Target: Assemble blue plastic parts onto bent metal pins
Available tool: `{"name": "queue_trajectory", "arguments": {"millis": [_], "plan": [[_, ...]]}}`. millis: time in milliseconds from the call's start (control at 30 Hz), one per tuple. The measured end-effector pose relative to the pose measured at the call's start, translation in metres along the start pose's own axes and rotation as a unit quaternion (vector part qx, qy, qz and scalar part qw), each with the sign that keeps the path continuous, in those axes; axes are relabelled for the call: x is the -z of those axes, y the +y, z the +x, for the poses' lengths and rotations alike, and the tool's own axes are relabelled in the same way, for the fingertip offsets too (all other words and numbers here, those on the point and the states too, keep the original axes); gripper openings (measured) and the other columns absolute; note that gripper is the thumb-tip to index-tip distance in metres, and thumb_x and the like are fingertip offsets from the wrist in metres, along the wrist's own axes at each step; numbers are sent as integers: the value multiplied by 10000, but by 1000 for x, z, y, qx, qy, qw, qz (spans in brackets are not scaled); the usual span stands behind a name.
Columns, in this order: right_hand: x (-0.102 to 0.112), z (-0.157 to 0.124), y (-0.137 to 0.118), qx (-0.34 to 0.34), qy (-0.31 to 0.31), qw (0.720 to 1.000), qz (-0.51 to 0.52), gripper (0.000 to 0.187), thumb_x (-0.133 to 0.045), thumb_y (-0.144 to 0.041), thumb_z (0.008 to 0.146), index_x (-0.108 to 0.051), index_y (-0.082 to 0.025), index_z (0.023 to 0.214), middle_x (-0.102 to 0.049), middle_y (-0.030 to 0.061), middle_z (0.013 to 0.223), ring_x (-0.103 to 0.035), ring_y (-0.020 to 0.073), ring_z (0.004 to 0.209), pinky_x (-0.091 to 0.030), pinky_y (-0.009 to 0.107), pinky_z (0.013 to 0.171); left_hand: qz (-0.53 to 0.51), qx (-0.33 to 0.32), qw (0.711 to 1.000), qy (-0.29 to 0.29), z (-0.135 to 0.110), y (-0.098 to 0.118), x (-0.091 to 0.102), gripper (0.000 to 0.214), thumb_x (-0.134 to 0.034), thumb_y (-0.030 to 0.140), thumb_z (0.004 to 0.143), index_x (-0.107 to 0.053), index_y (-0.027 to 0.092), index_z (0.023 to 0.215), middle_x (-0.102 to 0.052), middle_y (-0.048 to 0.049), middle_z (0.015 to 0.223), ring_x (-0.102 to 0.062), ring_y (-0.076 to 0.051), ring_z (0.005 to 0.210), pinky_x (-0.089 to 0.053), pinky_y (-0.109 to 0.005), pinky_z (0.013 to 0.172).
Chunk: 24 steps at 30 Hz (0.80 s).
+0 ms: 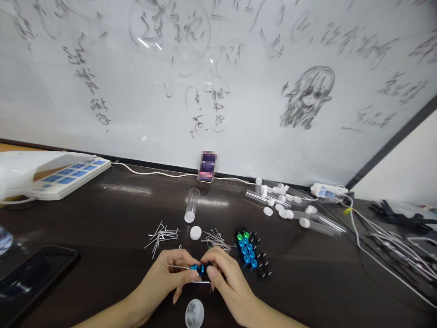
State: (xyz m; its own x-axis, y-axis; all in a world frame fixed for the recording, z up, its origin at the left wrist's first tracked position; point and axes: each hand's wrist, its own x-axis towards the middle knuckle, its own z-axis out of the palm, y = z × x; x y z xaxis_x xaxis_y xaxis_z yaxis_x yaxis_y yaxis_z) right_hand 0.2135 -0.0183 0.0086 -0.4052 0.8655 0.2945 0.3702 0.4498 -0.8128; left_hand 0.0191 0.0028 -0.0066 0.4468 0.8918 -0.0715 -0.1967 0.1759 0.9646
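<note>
Fingers of the left hand (167, 273) and right hand (228, 274) are clamped on a small blue-and-black piece (202, 270) above the table (314, 282), just beyond a round white dish (195, 313); a thin metal rod (179, 267) points leftward from the piece, though any join is hard to see.

Can see only part of the small shiny blue-and-black cylinder (202, 269), covered by fingertips of the left hand (170, 272) and right hand (226, 272). Cannot follow the bare forearms (273, 316) past the bottom edge. Cannot identify the tiny dark bits inside the round translucent white cup (195, 317). Cannot read the small upright screen (207, 166), blurred into coarse squares. Can see only part of the black smartphone (32, 284) and clear plastic object (4, 240), cut by the left edge, and of the white blue-socketed power strip (80, 175), overlapped by a blurred white object (15, 175). Lose the tangled cables (406, 248) at the right edge and the marker-covered whiteboard (252, 132) at the top.
</note>
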Motion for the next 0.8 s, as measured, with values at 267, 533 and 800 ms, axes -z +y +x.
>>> {"name": "queue_trajectory", "arguments": {"millis": [267,533,800], "plan": [[-4,-2,4,-23,17,999,26,270,-651,-380,861,-542,-222,1052,-521,27,989,-465,101,602,-374,226,525,7,1,1000,11,0,0,1,248,-780,345,700,-703,124,782,-633,12,596,-408,-25,328,-291,-148,324],[0,1,-1,-7,-14,1000,-21,250,-430,-343,993,-589,-196,867,-521,-1,779,-520,141,693,-403,262,659,5,10,1000,8,0,1,0,257,-802,342,674,-702,121,757,-639,7,596,-415,-26,339,-283,-145,327],[-1,-1,1,-15,4,1000,20,208,-543,-388,933,-551,-210,1040,-520,6,874,-472,113,615,-377,236,561,3,-3,1000,2,1,-3,2,236,-774,338,713,-706,125,786,-644,6,609,-409,-24,338,-296,-142,329]]}}
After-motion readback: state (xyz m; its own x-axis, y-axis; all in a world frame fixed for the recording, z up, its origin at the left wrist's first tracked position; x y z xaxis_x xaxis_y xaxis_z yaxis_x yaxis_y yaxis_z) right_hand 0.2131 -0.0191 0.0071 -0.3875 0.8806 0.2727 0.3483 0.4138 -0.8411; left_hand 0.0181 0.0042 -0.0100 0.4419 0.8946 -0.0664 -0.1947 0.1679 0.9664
